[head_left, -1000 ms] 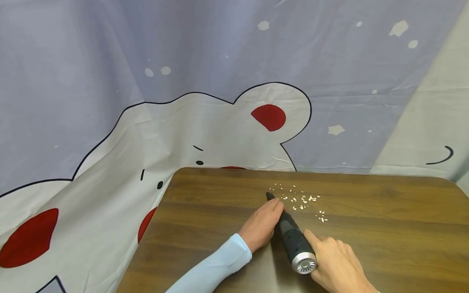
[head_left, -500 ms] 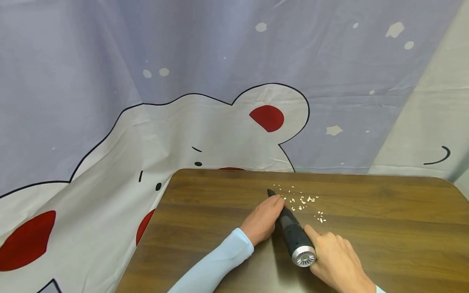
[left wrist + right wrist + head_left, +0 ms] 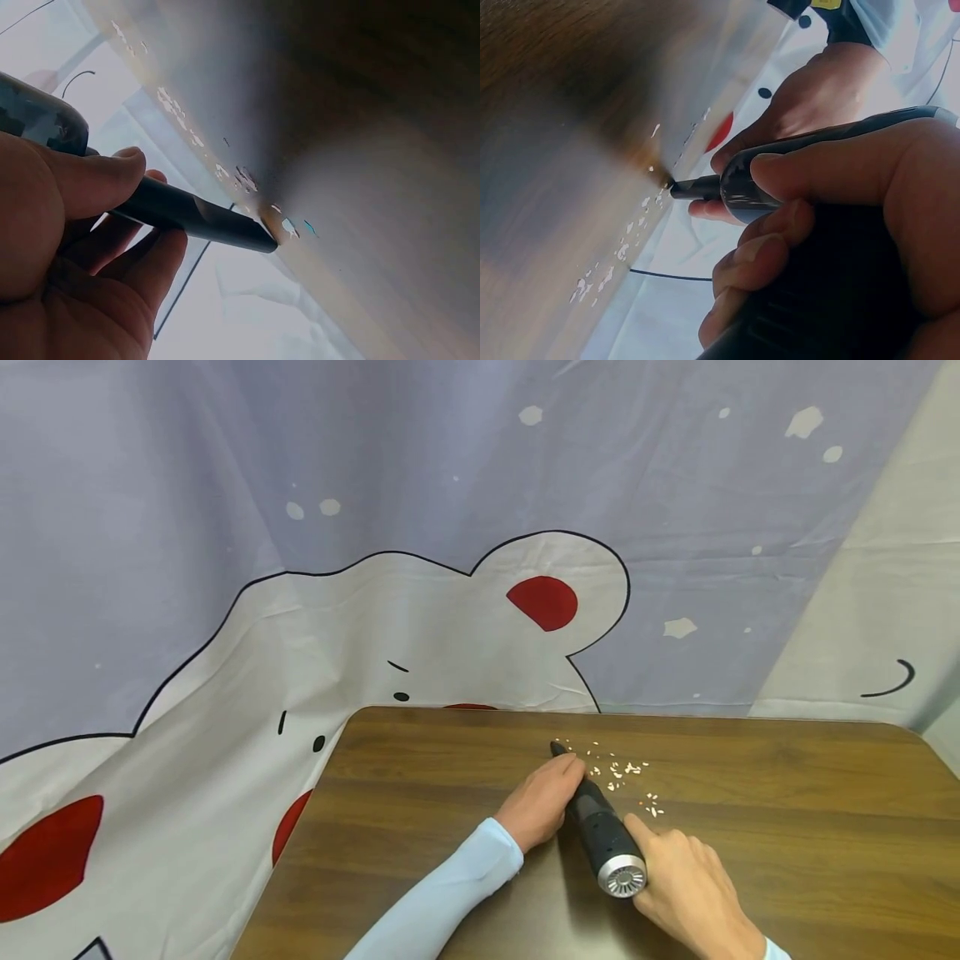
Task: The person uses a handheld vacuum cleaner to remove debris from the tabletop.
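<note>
A black handheld vacuum cleaner (image 3: 603, 843) with a silver vented end slants over the table, its nozzle (image 3: 232, 229) pointing away from me. My right hand (image 3: 686, 885) grips its handle, thumb along the body in the right wrist view. Up front, my left hand (image 3: 542, 802) holds the narrow nozzle between thumb and fingers. The nozzle tip (image 3: 681, 189) is at the tabletop beside small white scraps (image 3: 622, 251). In the head view the scraps lie scattered to the right of the tip. My left hand hides part of the nozzle there.
The brown wood-grain table (image 3: 787, 827) reaches back to a hanging cloth (image 3: 420, 618) printed with white cartoon bears. More cloth hangs past the table's left edge. A dark strap with a yellow label (image 3: 826, 4) circles the left wrist.
Both hands have moved the vacuum cleaner slightly forward, its tip sliding away from me and a little right. Fewer scraps show near the tip. Both holds stay the same.
</note>
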The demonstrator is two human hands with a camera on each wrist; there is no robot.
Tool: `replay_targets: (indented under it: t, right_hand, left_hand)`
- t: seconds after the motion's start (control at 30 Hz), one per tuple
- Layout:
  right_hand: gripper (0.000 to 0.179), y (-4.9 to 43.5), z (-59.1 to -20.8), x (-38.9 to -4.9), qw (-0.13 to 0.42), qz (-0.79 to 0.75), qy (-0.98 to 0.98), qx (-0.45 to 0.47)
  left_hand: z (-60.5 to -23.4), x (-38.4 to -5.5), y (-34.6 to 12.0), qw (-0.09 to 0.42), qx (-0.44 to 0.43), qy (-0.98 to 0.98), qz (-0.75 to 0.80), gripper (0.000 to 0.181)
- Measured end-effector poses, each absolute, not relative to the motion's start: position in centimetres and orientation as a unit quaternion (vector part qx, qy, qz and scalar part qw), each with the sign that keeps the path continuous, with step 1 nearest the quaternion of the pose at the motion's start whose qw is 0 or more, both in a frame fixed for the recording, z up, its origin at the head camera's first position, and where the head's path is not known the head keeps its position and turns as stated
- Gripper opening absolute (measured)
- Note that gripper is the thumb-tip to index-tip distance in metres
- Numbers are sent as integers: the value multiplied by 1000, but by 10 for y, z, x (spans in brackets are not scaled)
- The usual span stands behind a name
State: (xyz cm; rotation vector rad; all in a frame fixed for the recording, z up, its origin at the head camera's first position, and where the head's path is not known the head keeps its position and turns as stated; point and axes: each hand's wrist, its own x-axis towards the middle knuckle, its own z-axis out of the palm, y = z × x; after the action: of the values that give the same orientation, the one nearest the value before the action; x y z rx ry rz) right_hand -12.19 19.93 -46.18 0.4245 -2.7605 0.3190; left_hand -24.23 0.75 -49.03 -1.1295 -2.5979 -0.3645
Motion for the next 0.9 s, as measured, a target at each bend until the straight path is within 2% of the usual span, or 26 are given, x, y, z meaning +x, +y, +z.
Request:
replay_targets:
  t: [0.2, 0.5, 0.9]
  right_hand:
    - [35, 200, -462, -124, 167, 113, -969, 143]
    - [35, 201, -461, -123, 162, 115, -970, 138]
    - [36, 202, -458, -112, 143, 117, -975, 122]
  left_hand:
    - [-489, -245, 10, 149, -397, -897, -129, 45]
    - [-488, -246, 12, 133, -395, -899, -134, 48]
    - [-489, -240, 15, 129, -405, -896, -126, 49]
